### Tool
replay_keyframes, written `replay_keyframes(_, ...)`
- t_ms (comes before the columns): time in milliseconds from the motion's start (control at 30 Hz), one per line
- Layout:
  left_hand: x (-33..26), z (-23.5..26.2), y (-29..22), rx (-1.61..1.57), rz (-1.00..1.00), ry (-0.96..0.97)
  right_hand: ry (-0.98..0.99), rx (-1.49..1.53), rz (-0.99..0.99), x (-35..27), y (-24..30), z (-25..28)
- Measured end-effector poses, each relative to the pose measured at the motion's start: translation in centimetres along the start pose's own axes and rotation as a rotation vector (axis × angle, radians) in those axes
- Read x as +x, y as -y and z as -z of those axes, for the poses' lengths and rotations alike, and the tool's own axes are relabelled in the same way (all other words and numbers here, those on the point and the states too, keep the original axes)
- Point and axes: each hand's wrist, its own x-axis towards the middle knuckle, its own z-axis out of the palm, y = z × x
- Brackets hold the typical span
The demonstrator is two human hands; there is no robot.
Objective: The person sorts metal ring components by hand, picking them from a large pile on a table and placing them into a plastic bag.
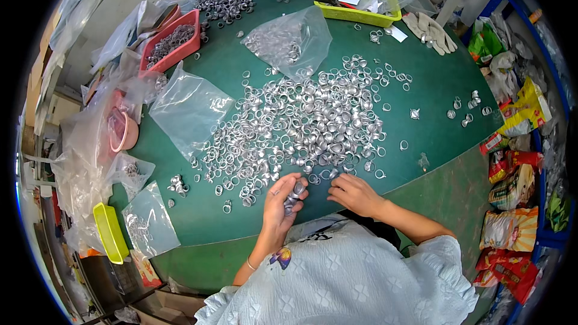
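Note:
A broad heap of silvery metal rings (325, 108) is spread over the green table in front of me. Close to the table's near edge, my left hand (280, 203) is closed around several metal rings (295, 195), stacked in the palm and showing between thumb and fingers. My right hand (356, 195) is at the heap's near edge, just right of the left one, fingers bent and drawn together. A metal ring (335, 174) shows at its fingertips, partly hidden. Loose rings lie between the two hands.
Behind the heap lies a clear bag of rings (280, 42); an empty-looking clear bag (189, 108) lies left. A pink basket (197, 24) holds more rings. A yellow-green basket (385, 19) with pliers and a glove (430, 31) sit far right. A shelf with packets (509, 225) borders the right.

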Motion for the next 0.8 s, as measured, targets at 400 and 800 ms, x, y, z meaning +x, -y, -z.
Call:
replay_keyframes(400, 2.8, 0.8, 0.1, -0.127, 0.298, 0.289, -0.283, 0.345, -0.093, 8.9, -0.7, 4.2)
replay_keyframes(800, 8.6, -3.7, -2.8, -0.195, 0.105, 0.275, -0.098, -0.361, -0.224, 26.9, -17.3, 2.0)
